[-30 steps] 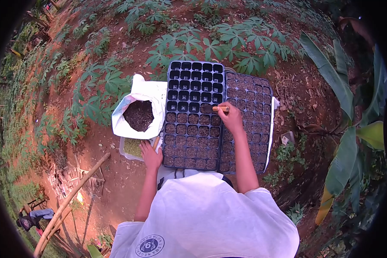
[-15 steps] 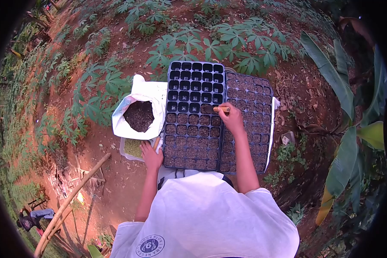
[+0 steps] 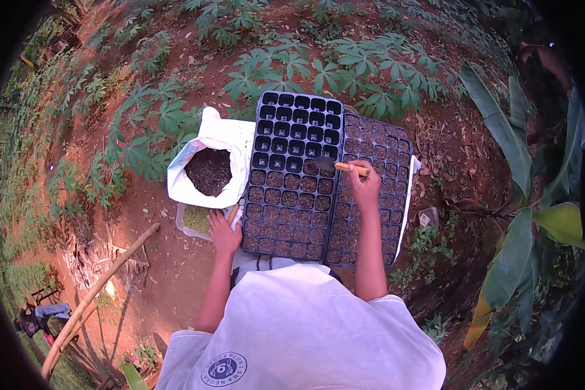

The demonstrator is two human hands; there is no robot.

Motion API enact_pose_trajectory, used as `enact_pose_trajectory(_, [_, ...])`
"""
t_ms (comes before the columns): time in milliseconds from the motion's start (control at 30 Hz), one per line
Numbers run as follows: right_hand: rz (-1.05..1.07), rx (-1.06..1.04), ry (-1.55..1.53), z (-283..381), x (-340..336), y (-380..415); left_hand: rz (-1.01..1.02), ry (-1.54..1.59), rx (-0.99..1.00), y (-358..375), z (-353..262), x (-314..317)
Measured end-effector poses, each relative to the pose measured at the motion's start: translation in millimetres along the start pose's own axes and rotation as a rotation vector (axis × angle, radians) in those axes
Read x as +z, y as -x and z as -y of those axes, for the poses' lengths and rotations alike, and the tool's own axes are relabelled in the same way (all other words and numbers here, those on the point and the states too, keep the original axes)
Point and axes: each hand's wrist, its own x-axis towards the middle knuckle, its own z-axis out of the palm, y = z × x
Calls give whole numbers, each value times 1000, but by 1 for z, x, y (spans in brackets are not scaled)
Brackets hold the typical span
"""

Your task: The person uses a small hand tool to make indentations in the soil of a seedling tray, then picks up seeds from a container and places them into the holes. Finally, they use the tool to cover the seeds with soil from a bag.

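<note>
My right hand [image 3: 366, 185] grips the wooden handle of a small trowel [image 3: 346, 167]. The trowel's dark blade is over the black seedling tray [image 3: 337, 195], at the row where soil-filled cells meet unfilled ones. On the left, my left hand [image 3: 223, 235] lies with its fingers spread at the edge of a clear container [image 3: 195, 219] of greenish grains. A wooden handle [image 3: 233, 214] shows between its thumb and fingers; whether the hand grips it is hidden. Just above is an open white sack [image 3: 229, 140] with dark soil [image 3: 209, 171] inside.
A second seedling tray [image 3: 380, 140], its cells filled with soil, lies against the right side of the first. Leafy plants [image 3: 279, 62] grow beyond the trays. Bamboo poles [image 3: 104, 289] slant at lower left, near another person [image 3: 36, 318]. Broad leaves [image 3: 513, 260] hang on the right.
My right hand has moved right and slightly down, drawing the trowel back so that its blade shows above the cell. My left hand stays beside the grain container. The view has shifted slightly.
</note>
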Motion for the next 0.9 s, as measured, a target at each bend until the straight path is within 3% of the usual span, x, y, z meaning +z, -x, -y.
enact_pose_trajectory(167, [-92,65,-351,-4,9,21,57,65,26,-5,12,-4])
enact_pose_trajectory(300, [46,145,-460,12,48,50,182,163,68,-13,29,-22])
enact_pose_trajectory(367, [123,217,-472,29,84,68,215,173,83,-19,41,-35])
enact_pose_trajectory(433, [222,253,-388,40,120,79,306,222,219,-26,54,-48])
enact_pose_trajectory(567, [378,239,-376,57,200,85,345,330,248,-36,62,-99])
enact_pose_trajectory(700, [434,155,-296,62,257,79,330,435,264,-48,90,-113])
enact_pose_trajectory(767, [448,-338,192,69,271,73,353,540,243,-55,106,-116])
enact_pose_trajectory(800, [461,-410,202,72,278,74,356,541,246,-58,115,-115])
enact_pose_trajectory(900, [503,-392,343,79,291,83,356,538,325,-72,133,-122])
